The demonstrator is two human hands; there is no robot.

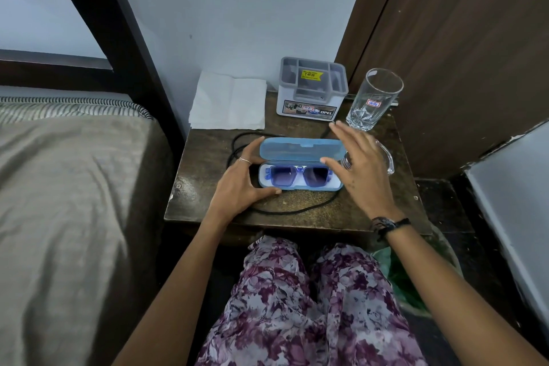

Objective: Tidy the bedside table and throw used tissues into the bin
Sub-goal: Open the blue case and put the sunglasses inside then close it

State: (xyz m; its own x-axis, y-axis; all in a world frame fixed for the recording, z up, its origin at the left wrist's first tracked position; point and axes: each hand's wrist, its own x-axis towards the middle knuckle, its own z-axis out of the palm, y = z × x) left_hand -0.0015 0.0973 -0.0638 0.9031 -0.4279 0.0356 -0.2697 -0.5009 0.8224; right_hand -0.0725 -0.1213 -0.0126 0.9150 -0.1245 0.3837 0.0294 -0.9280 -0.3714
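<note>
On the dark wooden bedside table (205,169) lies a light blue glasses case (300,148), its lid raised, with blue sunglasses (297,176) inside. My left hand (237,184) cups the case's left end, fingers on the lid edge and thumb at the front of the base. My right hand (362,169) hovers with spread fingers over the case's right end. A folded white tissue (228,101) lies flat at the back left corner against the wall. Under the table's right side stands a bin with a green liner (416,282).
A grey organiser box (312,89) stands at the back middle, and a tall empty glass (374,101) at the back right. A clear glass piece (386,157) lies partly hidden under my right hand. A black cable (234,142) loops around the case. The bed (74,187) lies to the left.
</note>
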